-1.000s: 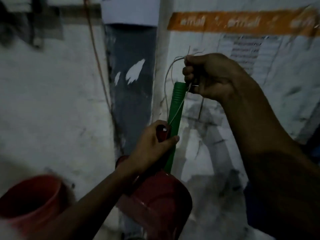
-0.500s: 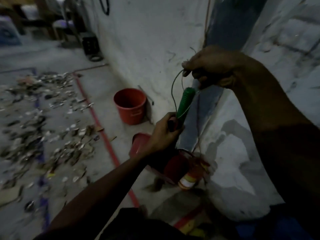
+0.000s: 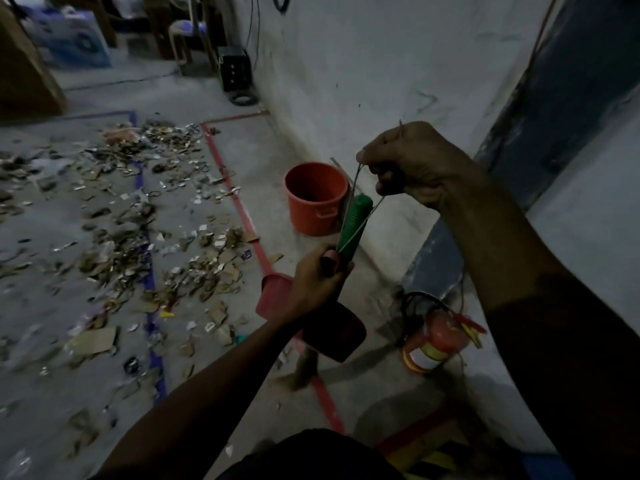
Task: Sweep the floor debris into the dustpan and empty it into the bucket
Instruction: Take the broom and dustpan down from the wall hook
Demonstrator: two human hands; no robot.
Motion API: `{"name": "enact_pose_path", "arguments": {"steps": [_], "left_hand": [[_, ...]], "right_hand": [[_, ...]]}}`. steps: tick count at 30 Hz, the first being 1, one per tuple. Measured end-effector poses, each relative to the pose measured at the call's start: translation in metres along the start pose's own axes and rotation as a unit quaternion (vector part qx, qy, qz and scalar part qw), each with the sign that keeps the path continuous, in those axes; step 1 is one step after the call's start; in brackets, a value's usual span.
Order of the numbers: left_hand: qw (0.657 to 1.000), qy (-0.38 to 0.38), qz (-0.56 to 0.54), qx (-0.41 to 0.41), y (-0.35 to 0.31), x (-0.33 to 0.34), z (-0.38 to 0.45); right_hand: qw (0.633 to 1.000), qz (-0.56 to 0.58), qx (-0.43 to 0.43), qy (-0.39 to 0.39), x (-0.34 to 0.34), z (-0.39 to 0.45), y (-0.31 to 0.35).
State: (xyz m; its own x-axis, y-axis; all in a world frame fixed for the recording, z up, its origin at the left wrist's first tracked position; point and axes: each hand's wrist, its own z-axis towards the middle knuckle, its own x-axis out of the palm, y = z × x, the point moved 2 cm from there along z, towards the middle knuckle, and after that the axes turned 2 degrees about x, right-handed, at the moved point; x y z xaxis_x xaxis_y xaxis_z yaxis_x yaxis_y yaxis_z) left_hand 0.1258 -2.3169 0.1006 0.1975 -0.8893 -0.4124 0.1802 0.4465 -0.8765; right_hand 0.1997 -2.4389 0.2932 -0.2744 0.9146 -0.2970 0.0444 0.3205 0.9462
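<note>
Red dustpan and green broom handle held together above the floor, left grip clenched round both. Right grip pinching a thin wire loop over the handle's top. Orange bucket beside the wall; debris scattered left.
</note>
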Motion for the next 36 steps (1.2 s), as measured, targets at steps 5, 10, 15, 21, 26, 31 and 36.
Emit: {"name": "enact_pose_path", "arguments": {"steps": [5, 10, 15, 21, 26, 31, 36], "left_hand": [[0.997, -0.003, 0.009, -0.081, 0.044, -0.042, -0.012], [0.996, 0.008, 0.002, -0.092, 0.075, -0.067, -0.025], [0.952, -0.117, -0.089, -0.270, 0.106, -0.083, -0.041], [0.586, -0.062, -0.584, -0.559, 0.112, -0.078, -0.036], [0.535, -0.096, -0.631, -0.554, 0.102, -0.063, -0.011], [0.470, -0.120, -0.660, -0.573, 0.101, -0.052, -0.010], [0.456, -0.143, -0.685, -0.550, 0.095, -0.046, -0.016]], "right_hand": [[1.000, 0.004, 0.003, -0.009, 0.065, 0.012, -0.004], [0.999, -0.040, -0.002, 0.009, 0.111, 0.024, -0.002], [0.997, -0.074, -0.001, 0.028, 0.136, 0.038, -0.003], [0.993, -0.105, -0.014, 0.060, 0.154, 0.045, -0.008], [0.988, -0.133, -0.024, 0.078, 0.155, 0.044, -0.013], [0.986, -0.133, -0.018, 0.094, 0.148, 0.045, -0.024], [0.987, -0.126, -0.025, 0.092, 0.137, 0.044, -0.030]]}}
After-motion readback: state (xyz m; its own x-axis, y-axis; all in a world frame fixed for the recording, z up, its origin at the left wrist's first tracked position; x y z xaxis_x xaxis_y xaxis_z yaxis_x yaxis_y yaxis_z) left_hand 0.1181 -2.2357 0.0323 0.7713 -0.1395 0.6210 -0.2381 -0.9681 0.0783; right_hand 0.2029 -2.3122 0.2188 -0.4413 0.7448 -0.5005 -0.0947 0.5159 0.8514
